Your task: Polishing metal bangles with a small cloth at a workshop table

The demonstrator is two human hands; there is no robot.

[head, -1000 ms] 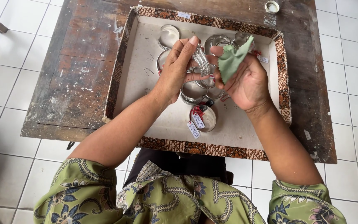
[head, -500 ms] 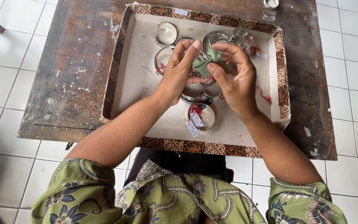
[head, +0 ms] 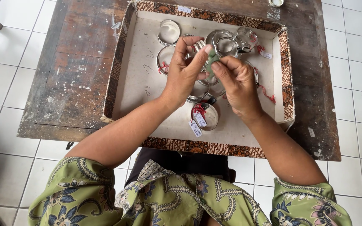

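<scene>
My left hand (head: pixel 185 71) grips a silver bangle (head: pixel 197 45) above a shallow cardboard tray (head: pixel 139 79) with a brown patterned rim. My right hand (head: pixel 237 81) pinches a small green cloth (head: pixel 210 67) and presses it against the bangle between my two thumbs. Both hands hover over the middle of the tray. Several more silver bangles (head: pixel 168 31) lie in the tray, some with red threads and white paper tags (head: pixel 198 121). Most of the held bangle is hidden by my fingers.
The tray rests on a worn dark wooden table (head: pixel 76 71) standing on a white tiled floor (head: pixel 5 50). A small round lid (head: pixel 276 2) sits at the table's far edge. My green floral sleeves fill the bottom of the view.
The green cloth, held open beside the bangle a second ago, is now bunched small and pressed onto the bangle. Both hands have drawn closer together.
</scene>
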